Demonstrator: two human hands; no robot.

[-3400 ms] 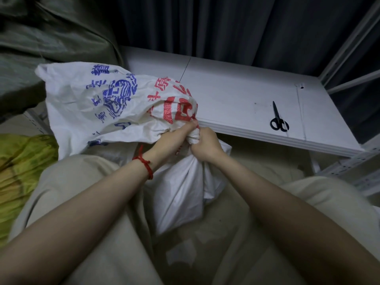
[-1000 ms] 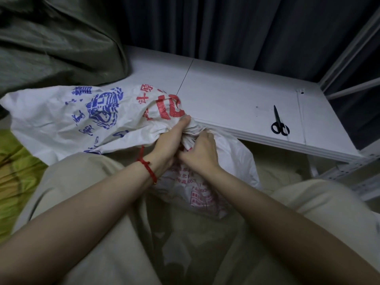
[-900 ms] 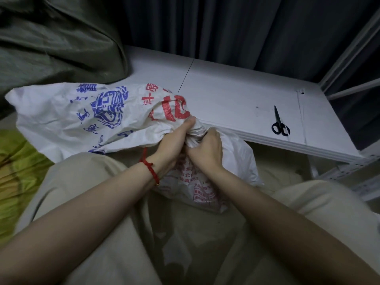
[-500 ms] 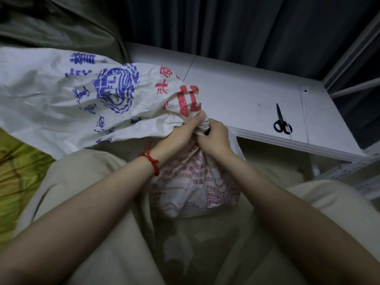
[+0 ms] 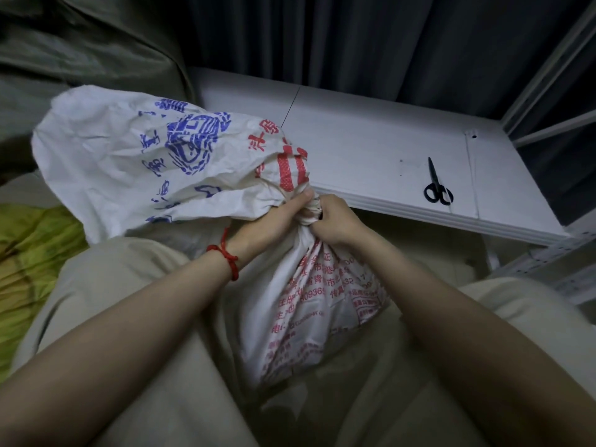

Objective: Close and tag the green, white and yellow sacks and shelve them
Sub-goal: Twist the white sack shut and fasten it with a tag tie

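Dark curtain [image 5: 387, 43] beyond; your left hand [image 5: 274, 222] and right hand [image 5: 335, 221], side by side, clamp the white sack [image 5: 113, 150] at its neck: twist it tight before tying.

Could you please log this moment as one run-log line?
stage: closing white sack | left hand: grips gathered neck | right hand: grips neck | scissors: lying on white board

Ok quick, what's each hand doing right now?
Left hand: closed, gripping the bunched neck of the white sack.
Right hand: closed, gripping the same neck.
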